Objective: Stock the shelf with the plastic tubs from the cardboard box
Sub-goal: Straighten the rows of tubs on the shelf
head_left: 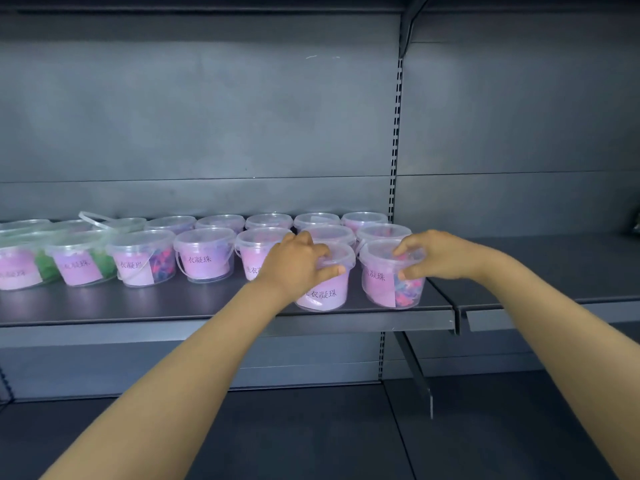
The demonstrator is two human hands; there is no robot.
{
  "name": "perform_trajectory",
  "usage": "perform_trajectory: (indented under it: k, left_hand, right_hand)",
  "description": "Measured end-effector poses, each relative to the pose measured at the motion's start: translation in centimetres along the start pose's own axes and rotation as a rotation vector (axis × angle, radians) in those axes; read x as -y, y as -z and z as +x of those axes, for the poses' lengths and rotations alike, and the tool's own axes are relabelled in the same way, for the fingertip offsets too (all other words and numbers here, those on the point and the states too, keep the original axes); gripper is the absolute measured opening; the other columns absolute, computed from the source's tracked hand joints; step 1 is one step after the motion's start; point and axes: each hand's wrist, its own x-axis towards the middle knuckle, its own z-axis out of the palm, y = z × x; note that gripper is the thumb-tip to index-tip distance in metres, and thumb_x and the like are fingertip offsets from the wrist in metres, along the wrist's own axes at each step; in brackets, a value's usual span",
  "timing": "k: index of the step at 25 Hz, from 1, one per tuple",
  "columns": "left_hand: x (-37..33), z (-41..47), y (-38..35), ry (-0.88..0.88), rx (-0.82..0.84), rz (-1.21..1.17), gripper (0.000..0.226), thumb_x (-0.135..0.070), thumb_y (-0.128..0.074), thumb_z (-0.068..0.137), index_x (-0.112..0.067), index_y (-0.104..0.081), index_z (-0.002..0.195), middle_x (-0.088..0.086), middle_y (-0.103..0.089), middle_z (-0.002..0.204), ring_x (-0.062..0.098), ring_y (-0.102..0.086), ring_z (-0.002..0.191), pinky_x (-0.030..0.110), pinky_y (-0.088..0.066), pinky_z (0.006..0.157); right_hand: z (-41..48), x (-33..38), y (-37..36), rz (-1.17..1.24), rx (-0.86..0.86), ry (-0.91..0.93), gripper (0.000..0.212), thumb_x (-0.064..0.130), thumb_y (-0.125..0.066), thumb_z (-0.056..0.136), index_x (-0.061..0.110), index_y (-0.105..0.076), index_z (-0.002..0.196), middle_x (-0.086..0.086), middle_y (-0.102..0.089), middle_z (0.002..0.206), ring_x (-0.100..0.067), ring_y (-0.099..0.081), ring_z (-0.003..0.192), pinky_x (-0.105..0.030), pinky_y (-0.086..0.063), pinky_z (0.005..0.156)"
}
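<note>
Both arms are stretched out toward twelve o'clock, over the shelf [207, 303]. The left hand [298, 261] grips the left tub [325, 292] from above, fingers curled over the clear lid, thumb pressed on the front wall just above the pink label. That tub sits right at the shelf's front lip, upright.

Just beside it at three o'clock stands the right tub [388, 282], also upright and near the front lip. The right hand [429, 256] holds it, fingers curled over the lid's right rim, thumb on the side wall over the coloured contents.

At twelve o'clock behind the pair are the stocked tubs [204, 254], lids on, pink labels forward, running in rows away toward nine o'clock. Far out at nine o'clock come the green tubs [104, 265], one with its handle [93, 220] raised.

The slotted upright [394, 150] rises just past the right tub at one o'clock. Beyond it, at three o'clock, lies the neighbouring shelf [554, 265]. Down at six o'clock, under the arms, is the lower shelf [311, 427].
</note>
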Motion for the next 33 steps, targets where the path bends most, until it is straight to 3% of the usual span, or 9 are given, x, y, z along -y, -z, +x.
perform_trajectory:
  k: [2, 4, 7, 10, 13, 16, 19, 27, 33]
  left_hand:
    - [1.1, 0.3, 0.4, -0.023, 0.067, -0.165, 0.045, -0.049, -0.054, 0.088, -0.026, -0.058, 0.126, 0.006, -0.051, 0.126, 0.025, -0.043, 0.122, 0.031, -0.034, 0.106]
    - [2.0, 0.3, -0.1, -0.038, 0.090, -0.259, 0.044, -0.047, -0.055, 0.088, -0.026, -0.059, 0.126, 0.002, -0.054, 0.129, 0.022, -0.043, 0.125, 0.030, -0.033, 0.108]
    - [2.1, -0.1, -0.6, -0.036, 0.092, -0.275, 0.044, -0.045, -0.053, 0.090, -0.028, -0.055, 0.130, -0.001, -0.051, 0.135, 0.022, -0.038, 0.129, 0.026, -0.025, 0.110]
    - [2.3, 0.1, 0.4, -0.056, 0.216, -0.282, 0.044, -0.039, -0.051, 0.093, -0.031, -0.047, 0.136, 0.000, -0.042, 0.142, 0.021, -0.029, 0.134, 0.023, -0.017, 0.110]
    - [2.5, 0.6, 1.0, -0.063, 0.274, -0.291, 0.045, -0.038, -0.053, 0.092, -0.031, -0.046, 0.136, 0.004, -0.044, 0.137, 0.023, -0.032, 0.132, 0.027, -0.022, 0.110]
    - [2.4, 0.4, 0.8, -0.055, 0.253, -0.287, 0.045, -0.039, -0.055, 0.091, -0.032, -0.048, 0.135, 0.003, -0.047, 0.135, 0.023, -0.035, 0.128, 0.026, -0.025, 0.106]
    - [2.4, 0.2, 0.6, -0.057, 0.207, -0.299, 0.044, -0.040, -0.056, 0.090, -0.031, -0.051, 0.133, 0.000, -0.048, 0.136, 0.021, -0.038, 0.127, 0.025, -0.027, 0.105]
    - [2.1, 0.0, 0.4, -0.036, 0.167, -0.341, 0.043, -0.041, -0.058, 0.088, -0.027, -0.055, 0.129, -0.006, -0.049, 0.139, 0.014, -0.043, 0.130, 0.025, -0.032, 0.108]
    - [1.7, 0.0, 0.5, -0.032, 0.154, -0.352, 0.042, -0.039, -0.062, 0.086, -0.025, -0.057, 0.126, -0.006, -0.052, 0.137, 0.013, -0.046, 0.128, 0.023, -0.033, 0.106]
  right_hand:
    - [0.8, 1.1, -0.2, 0.001, -0.015, -0.047, 0.056, 0.053, -0.065, 0.080, 0.016, -0.058, 0.121, 0.003, -0.056, 0.128, -0.015, -0.050, 0.116, -0.028, -0.039, 0.098]
    - [1.8, 2.2, -2.1, -0.238, -0.136, -0.110, 0.071, 0.072, -0.051, 0.076, 0.018, -0.058, 0.122, -0.001, -0.050, 0.135, -0.024, -0.046, 0.124, -0.037, -0.041, 0.100]
    - [2.4, 3.0, -4.5, -0.509, -0.247, -0.082, 0.056, 0.059, -0.050, 0.085, 0.017, -0.058, 0.121, -0.006, -0.044, 0.137, -0.029, -0.039, 0.126, -0.039, -0.040, 0.097]
    - [2.0, 2.2, -2.7, -0.302, -0.127, -0.021, 0.044, 0.040, -0.062, 0.085, 0.015, -0.059, 0.121, -0.005, -0.046, 0.136, -0.025, -0.043, 0.124, -0.033, -0.042, 0.096]
    - [1.3, 1.4, -0.3, -0.159, 0.020, -0.029, 0.040, 0.023, -0.067, 0.083, 0.016, -0.060, 0.122, 0.000, -0.053, 0.130, -0.018, -0.049, 0.118, -0.026, -0.038, 0.093]
    - [1.2, 1.1, -0.9, 0.011, -0.075, 0.002, 0.030, 0.031, -0.067, 0.085, 0.012, -0.066, 0.109, 0.003, -0.058, 0.115, -0.015, -0.052, 0.111, -0.024, -0.038, 0.090]
    - [1.3, 0.1, -2.1, 0.100, -0.179, 0.027, 0.023, 0.025, -0.067, 0.085, 0.011, -0.066, 0.104, 0.002, -0.059, 0.116, -0.016, -0.051, 0.116, -0.023, -0.036, 0.091]
    - [-0.1, -1.3, -1.2, 0.337, -0.069, -0.017, 0.012, 0.018, -0.067, 0.086, 0.018, -0.066, 0.098, 0.006, -0.060, 0.122, -0.012, -0.050, 0.119, -0.025, -0.035, 0.096]
    - [-0.5, -0.9, -3.2, 0.211, -0.280, 0.067, 0.014, 0.024, -0.069, 0.084, 0.017, -0.060, 0.093, 0.005, -0.055, 0.114, -0.010, -0.047, 0.108, -0.022, -0.033, 0.086]
